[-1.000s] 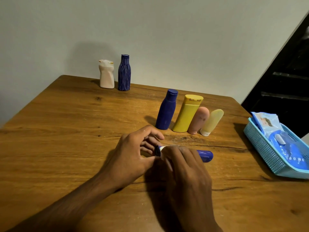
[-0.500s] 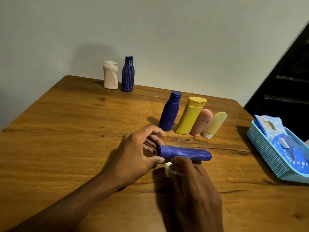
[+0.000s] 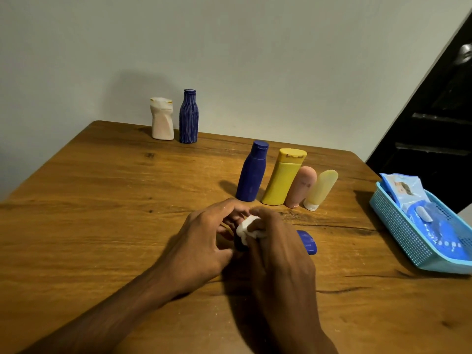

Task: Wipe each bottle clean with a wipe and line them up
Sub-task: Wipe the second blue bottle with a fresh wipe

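Near the front edge of the wooden table [image 3: 102, 226], both forearms reach in over bare wood. The left hand [image 3: 201, 241] curls its fingers and thumb around one end of a blue tube [image 3: 307, 242] lying on its side near the middle of the table. The right hand [image 3: 278, 254] covers the tube's body, its fingers clamped on a bunched white wipe [image 3: 246, 228] pressed against the tube; only the tube's right end shows. Wide bare wood lies along the left edge and front-left corner. Against the right edge sits one light-blue basket [image 3: 398, 226] holding wipe packets [image 3: 408, 192]. Behind the hands, four containers stand in a tight row: a dark blue bottle [image 3: 251, 175], a yellow bottle [image 3: 283, 177], a pink tube [image 3: 301, 186] and a pale yellow tube [image 3: 320, 189]. At the far edge, two more stand side by side: a white bottle [image 3: 162, 118] and a ribbed blue bottle [image 3: 189, 116].
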